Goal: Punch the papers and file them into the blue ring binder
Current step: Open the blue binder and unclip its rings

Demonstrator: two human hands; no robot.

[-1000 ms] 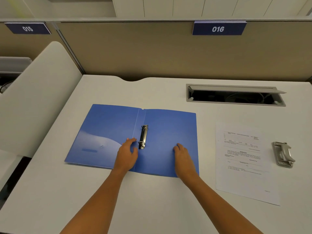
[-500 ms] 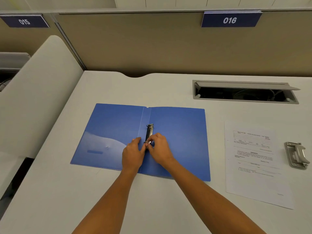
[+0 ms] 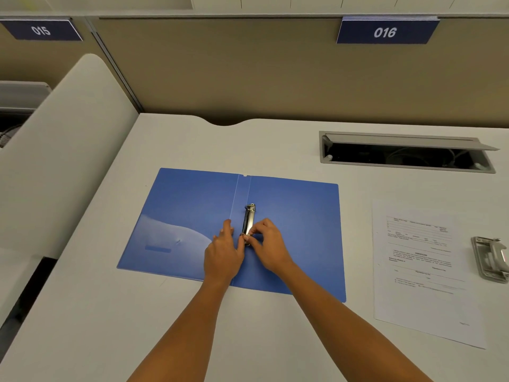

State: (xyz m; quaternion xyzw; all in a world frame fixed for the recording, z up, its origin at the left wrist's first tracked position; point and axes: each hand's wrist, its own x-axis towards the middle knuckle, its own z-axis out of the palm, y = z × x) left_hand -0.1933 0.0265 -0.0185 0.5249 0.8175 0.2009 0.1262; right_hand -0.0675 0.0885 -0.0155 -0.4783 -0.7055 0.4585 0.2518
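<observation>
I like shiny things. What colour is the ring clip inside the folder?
Shiny silver metal, seen in the head view.

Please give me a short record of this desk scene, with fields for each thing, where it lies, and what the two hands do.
binder: blue plastic ring binder, lying open and flat on the white desk
ring mechanism: silver metal ring clip along the binder's spine
left hand: left hand resting on the binder beside the clip's near end
right hand: right hand, fingers pinching the clip's near ring
papers: white printed sheets, right of the binder, not filed
punch: grey metal hole punch, right of the papers, untouched
</observation>
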